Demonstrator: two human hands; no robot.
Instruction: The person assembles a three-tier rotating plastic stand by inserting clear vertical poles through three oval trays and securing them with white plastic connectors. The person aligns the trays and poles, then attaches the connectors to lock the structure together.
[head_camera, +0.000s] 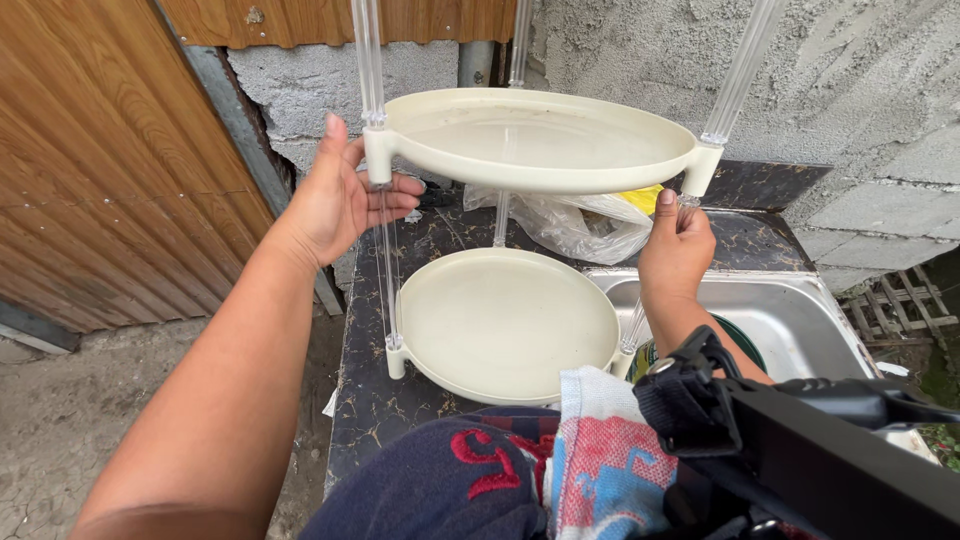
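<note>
Left hand (335, 195) grasps clear post of cream plastic two-tier round rack (535, 140) | right hand (675, 250) clenched round opposite post | steel sink (800, 310) beside.

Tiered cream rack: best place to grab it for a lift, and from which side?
Grip the clear upright posts just under the upper tray, one from each side, as the left hand and right hand do now. The corner sockets stop fingers sliding up, and opposite posts probably keep the lower tray level. The tray rims are wide and shallow, so a poorer hold.
</note>
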